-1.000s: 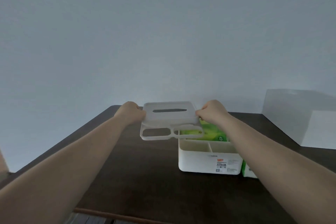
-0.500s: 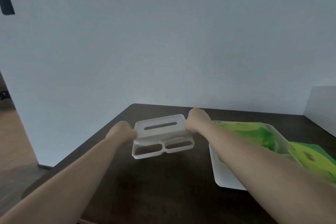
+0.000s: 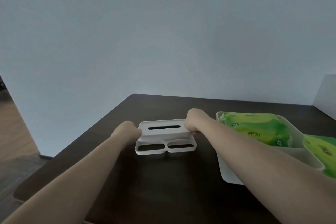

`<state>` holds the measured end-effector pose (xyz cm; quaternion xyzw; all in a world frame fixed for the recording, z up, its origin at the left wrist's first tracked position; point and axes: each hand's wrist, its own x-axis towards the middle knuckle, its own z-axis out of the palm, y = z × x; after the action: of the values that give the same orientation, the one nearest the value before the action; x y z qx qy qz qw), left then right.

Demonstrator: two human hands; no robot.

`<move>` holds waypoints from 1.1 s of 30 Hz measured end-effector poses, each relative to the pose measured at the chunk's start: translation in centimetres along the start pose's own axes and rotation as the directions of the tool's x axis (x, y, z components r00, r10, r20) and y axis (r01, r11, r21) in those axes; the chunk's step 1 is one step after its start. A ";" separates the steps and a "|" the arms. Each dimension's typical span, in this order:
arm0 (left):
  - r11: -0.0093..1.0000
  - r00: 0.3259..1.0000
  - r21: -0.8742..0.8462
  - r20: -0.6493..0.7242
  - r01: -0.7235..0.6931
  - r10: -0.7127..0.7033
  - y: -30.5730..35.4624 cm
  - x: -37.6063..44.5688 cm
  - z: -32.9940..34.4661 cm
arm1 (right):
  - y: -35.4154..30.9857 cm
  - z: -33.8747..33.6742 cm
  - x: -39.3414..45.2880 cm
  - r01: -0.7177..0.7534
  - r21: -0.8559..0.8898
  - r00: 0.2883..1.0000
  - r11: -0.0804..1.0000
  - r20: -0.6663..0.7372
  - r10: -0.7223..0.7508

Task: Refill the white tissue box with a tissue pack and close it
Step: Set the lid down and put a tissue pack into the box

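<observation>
The white lid (image 3: 164, 137), with one slot on top and two oval openings at its near edge, lies low over the dark table, left of the box. My left hand (image 3: 127, 131) grips its left end and my right hand (image 3: 193, 121) grips its right end. The open white tissue box (image 3: 229, 172) stands to the right, with a green tissue pack (image 3: 254, 129) lying inside it. My right forearm crosses over the box's near part. A second green tissue pack (image 3: 321, 151) lies at the far right.
The dark brown table (image 3: 163, 187) ends at a rounded far-left corner, with wooden floor beyond its left edge. A pale wall rises behind. A white block (image 3: 327, 92) stands at the far right edge of the view.
Both hands have carried the lid off the box, leftward and down to the table surface. The view has turned left, so the box now sits at the right.
</observation>
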<state>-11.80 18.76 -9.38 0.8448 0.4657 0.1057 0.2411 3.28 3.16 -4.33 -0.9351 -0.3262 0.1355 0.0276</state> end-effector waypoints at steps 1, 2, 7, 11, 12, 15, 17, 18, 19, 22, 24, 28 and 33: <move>1.000 1.000 0.019 -0.010 0.000 0.000 0.2 -0.1 -0.1 | 0.0 -0.2 -0.3 0.010 0.005 1.000 1.000 -0.013 -0.010; 0.999 1.000 0.033 -0.030 0.003 -0.002 0.4 -0.3 -0.3 | 0.0 -0.4 -0.6 0.024 0.003 0.999 1.000 -0.028 -0.024; 0.998 0.990 0.045 -0.130 -0.043 0.049 2.6 -1.9 -1.5 | 1.1 -2.0 -2.6 0.104 0.049 0.987 0.993 -0.130 -0.097; 0.992 0.982 0.042 -0.144 -0.116 0.121 5.7 -4.2 -2.3 | 4.4 -3.9 -4.9 0.233 0.149 0.927 0.961 -0.331 -0.174; 0.991 0.982 0.027 -0.136 -0.132 0.135 6.7 -4.8 -2.3 | 5.7 -4.7 -5.7 0.246 0.137 0.908 0.960 -0.380 -0.179; 0.981 0.981 -0.081 -0.097 -0.178 0.170 9.7 -6.7 -1.8 | 10.2 -6.9 -8.0 0.235 0.149 0.863 0.960 -0.486 -0.136; 0.958 0.969 -0.151 -0.082 -0.245 0.235 12.1 -8.0 -1.0 | 13.3 -7.6 -9.1 0.200 0.173 0.864 0.964 -0.495 -0.090; 0.941 0.955 -0.167 -0.082 -0.294 0.284 13.3 -8.8 -0.6 | 14.8 -7.7 -9.6 0.177 0.181 0.871 0.967 -0.487 -0.068; 0.919 0.938 -0.188 -0.075 -0.347 0.339 14.7 -9.7 0.0 | 16.3 -7.6 -10.0 0.153 0.188 0.877 0.970 -0.479 -0.045; 0.831 0.861 -0.271 0.014 -0.486 0.508 18.5 -12.2 1.7 | 20.2 -6.8 -10.7 0.116 0.231 0.886 0.966 -0.464 0.004; 0.803 0.804 -0.165 0.083 -0.572 0.589 20.4 -13.0 2.8 | 22.0 -6.3 -11.2 0.111 0.263 0.882 0.958 -0.471 0.027; 0.767 0.774 0.110 0.125 -0.633 0.621 22.6 -13.2 4.3 | 25.0 -5.5 -11.6 -0.003 0.310 0.866 0.951 -0.475 0.158; 0.772 0.776 0.076 0.035 -0.631 0.630 24.2 -13.2 5.3 | 26.9 -4.4 -11.8 -0.181 0.281 0.931 0.942 -0.260 0.257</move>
<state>0.95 -4.82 -1.14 0.9617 0.1590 0.1578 0.1581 11.78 -25.07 -1.11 -0.9643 -0.1914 0.0381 0.1789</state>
